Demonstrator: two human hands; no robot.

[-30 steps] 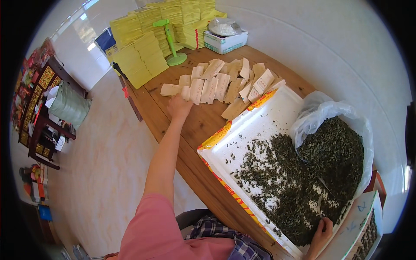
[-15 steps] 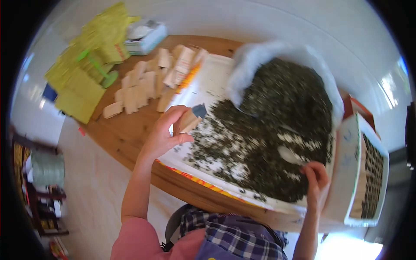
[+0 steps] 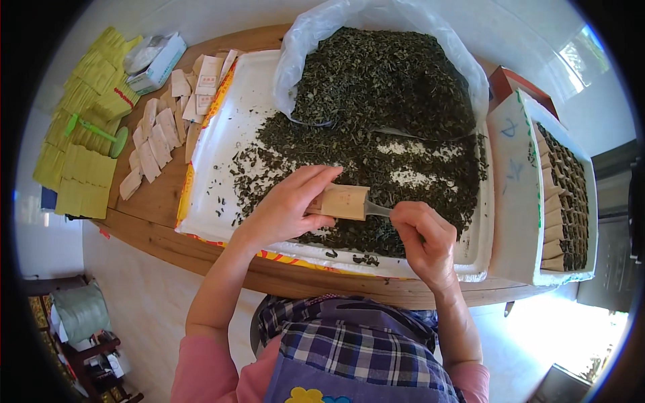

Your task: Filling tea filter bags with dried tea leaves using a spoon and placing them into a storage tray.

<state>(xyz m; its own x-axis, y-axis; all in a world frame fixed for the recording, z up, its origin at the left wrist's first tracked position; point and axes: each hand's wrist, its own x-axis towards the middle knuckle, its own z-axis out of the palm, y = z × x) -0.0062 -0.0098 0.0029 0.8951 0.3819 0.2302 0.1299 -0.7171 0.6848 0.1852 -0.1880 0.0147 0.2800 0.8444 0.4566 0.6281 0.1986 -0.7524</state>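
Observation:
My left hand (image 3: 292, 201) is closed round a small kraft paper packet (image 3: 342, 201) over the white foam tray (image 3: 218, 141). My right hand (image 3: 423, 238) grips a metal spoon (image 3: 381, 211), whose far end is hidden at the packet's opening. Dark dried leaves (image 3: 316, 161) cover much of the tray beneath both hands, with white patches showing through. At the back of the tray a translucent plastic bag (image 3: 285, 74) holds a large heap of similar leaves.
Loose paper packets (image 3: 161, 144) lie left of the tray, beside yellow paper stacks (image 3: 87, 181), a green stand (image 3: 121, 141) and a white box (image 3: 151, 74). At right, a foam box (image 3: 514, 235) holds rows of leaf-filled packets, with a red box (image 3: 507, 80) behind. The wooden table edge (image 3: 154, 248) curves nearby.
My left hand came from the packet pile to over the tray with a packet. My right hand lifted the spoon from the leaves to the packet's opening. The view swung rightward.

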